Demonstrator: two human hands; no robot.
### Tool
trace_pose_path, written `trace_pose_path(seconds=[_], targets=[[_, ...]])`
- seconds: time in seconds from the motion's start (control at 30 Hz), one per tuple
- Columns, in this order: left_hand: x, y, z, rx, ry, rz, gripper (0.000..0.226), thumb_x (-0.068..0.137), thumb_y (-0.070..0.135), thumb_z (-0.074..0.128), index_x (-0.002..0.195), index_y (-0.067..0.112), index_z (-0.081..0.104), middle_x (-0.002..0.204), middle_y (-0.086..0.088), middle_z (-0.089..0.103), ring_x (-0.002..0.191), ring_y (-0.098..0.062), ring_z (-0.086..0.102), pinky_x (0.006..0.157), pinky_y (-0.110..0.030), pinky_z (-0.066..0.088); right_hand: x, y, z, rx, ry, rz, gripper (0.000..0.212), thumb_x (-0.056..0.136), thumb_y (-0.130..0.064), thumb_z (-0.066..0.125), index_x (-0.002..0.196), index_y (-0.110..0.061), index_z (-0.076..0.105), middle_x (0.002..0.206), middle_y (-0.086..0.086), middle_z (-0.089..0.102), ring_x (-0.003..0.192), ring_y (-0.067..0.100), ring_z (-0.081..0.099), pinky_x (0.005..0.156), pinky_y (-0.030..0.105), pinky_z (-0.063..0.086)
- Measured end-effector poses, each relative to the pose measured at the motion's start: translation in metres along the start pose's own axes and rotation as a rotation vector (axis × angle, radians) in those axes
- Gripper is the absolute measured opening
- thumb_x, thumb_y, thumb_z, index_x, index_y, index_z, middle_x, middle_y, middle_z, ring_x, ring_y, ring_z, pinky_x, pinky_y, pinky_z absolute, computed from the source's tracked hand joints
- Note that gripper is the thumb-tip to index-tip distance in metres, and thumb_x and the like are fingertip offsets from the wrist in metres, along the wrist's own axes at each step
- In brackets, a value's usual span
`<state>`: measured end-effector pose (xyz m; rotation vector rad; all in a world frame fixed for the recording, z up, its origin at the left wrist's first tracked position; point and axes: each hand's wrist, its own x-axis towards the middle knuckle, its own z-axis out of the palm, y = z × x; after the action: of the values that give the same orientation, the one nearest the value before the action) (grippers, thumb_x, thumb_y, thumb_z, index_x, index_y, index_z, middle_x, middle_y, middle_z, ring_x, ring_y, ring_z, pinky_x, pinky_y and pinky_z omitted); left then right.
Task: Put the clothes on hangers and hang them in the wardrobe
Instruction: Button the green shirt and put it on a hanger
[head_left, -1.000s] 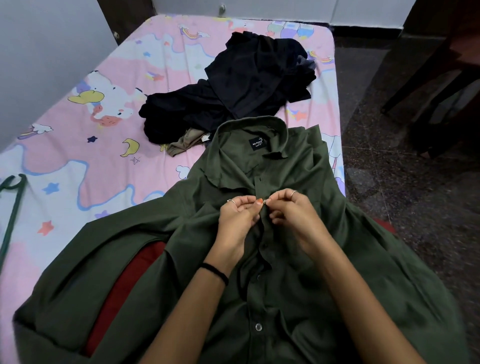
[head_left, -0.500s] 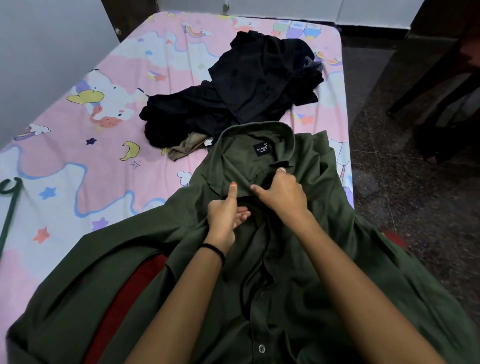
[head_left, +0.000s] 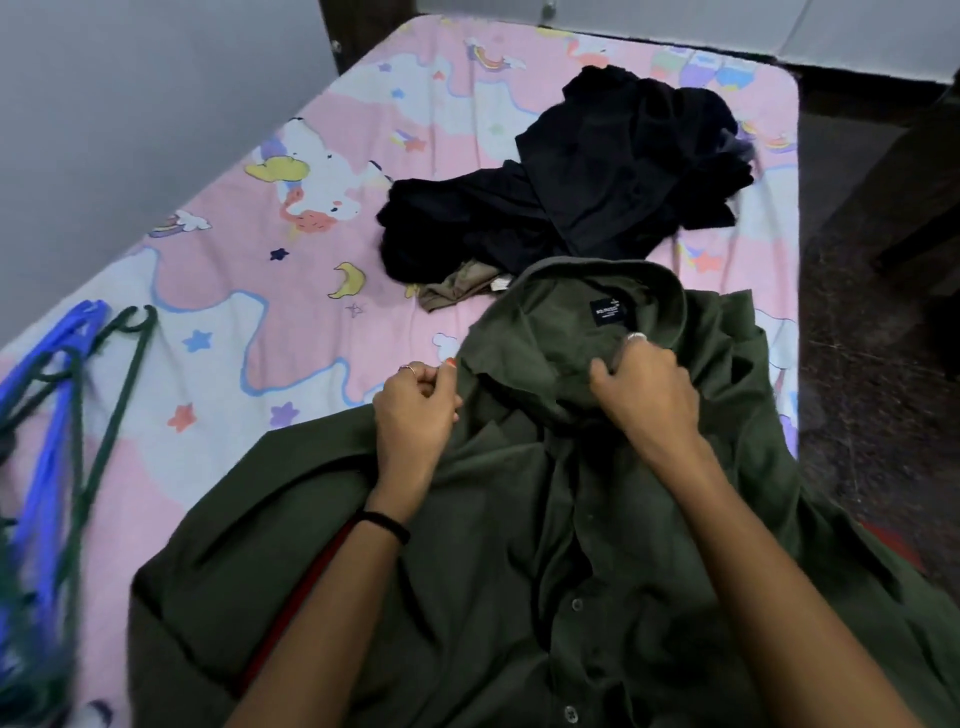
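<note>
Shirt: dark olive-green button-up cotton shirt (head_left: 545, 519), spread front-up over the near end of the bed, collar toward the far end, hem off the bottom of the view; placket closed lower down, small dark buttons showing; black label inside the collar; cloth creased and bunched at the neck.
Left hand (head_left: 415, 415): curled at the left collar edge, thumb and fingers pinching the olive cloth; ring on one finger, black band at the wrist.
Right hand (head_left: 644, 389): clenched on the collar fold just below the label, ring showing.
Bed: pink cartoon-print bedsheet (head_left: 234, 270) with moons and stars.
Other clothes: heap of black crumpled garments (head_left: 582, 182) toward the far right corner, touching the collar's far side.
Hangers: blue and dark green plastic hangers (head_left: 57, 395) at the left edge, blurred.
</note>
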<state>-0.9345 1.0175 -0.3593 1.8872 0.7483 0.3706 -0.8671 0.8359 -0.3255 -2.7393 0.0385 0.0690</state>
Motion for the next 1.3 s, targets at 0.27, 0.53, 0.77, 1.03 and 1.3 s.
trace_pose_path(seconds=[0.27, 0.53, 0.77, 1.03, 1.3], targets=[[-0.013, -0.031, -0.113, -0.054, 0.388, 0.018, 0.03, 0.093, 0.027, 0.055, 0.068, 0.011, 0.059, 0.061, -0.001, 0.066, 0.064, -0.022, 0.064, 0.071, -0.04, 0.052, -0.016, -0.156, 0.034, 0.129, -0.293, -0.723, 0.022, 0.088, -0.034, 0.062, 0.09, -0.013, 0.057, 0.092, 0.007, 0.061, 0.082, 0.024, 0.058, 0.075, 0.035, 0.047], [-0.017, -0.067, -0.15, -0.64, 0.462, -0.33, 0.028, 0.098, 0.02, 0.053, 0.074, 0.009, 0.06, 0.058, 0.001, 0.059, 0.049, -0.008, 0.05, 0.048, -0.02, 0.042, -0.053, -0.31, 0.131, -0.167, -0.599, -1.237, 0.031, 0.094, -0.03, 0.056, 0.118, -0.01, 0.055, 0.112, 0.008, 0.051, 0.105, 0.028, 0.052, 0.086, 0.035, 0.041], [-0.004, -0.089, -0.143, -0.722, 0.429, -0.411, 0.028, 0.099, 0.02, 0.051, 0.076, 0.006, 0.059, 0.06, -0.002, 0.058, 0.047, -0.008, 0.046, 0.047, -0.021, 0.04, -0.058, -0.4, 0.195, -0.16, -0.514, -1.387, 0.053, 0.098, -0.033, 0.05, 0.145, -0.013, 0.035, 0.146, 0.007, 0.038, 0.12, 0.034, 0.05, 0.094, 0.043, 0.045], [0.01, -0.097, -0.139, -0.622, 0.373, -0.431, 0.032, 0.098, 0.021, 0.052, 0.066, 0.019, 0.053, 0.05, 0.008, 0.049, 0.043, -0.006, 0.042, 0.048, -0.022, 0.04, -0.062, -0.446, 0.247, 0.022, -0.677, -1.154, 0.071, 0.091, -0.027, 0.063, 0.15, -0.011, 0.026, 0.152, 0.01, 0.031, 0.128, 0.032, 0.046, 0.1, 0.037, 0.039], [0.012, -0.1, -0.139, -0.572, 0.353, -0.393, 0.031, 0.098, 0.022, 0.052, 0.068, 0.016, 0.055, 0.054, 0.008, 0.054, 0.051, -0.006, 0.047, 0.058, -0.028, 0.043, -0.066, -0.447, 0.203, -0.07, -0.33, -1.163, 0.026, 0.084, -0.023, 0.061, 0.104, -0.007, 0.059, 0.115, 0.013, 0.051, 0.105, 0.034, 0.052, 0.083, 0.039, 0.045]])
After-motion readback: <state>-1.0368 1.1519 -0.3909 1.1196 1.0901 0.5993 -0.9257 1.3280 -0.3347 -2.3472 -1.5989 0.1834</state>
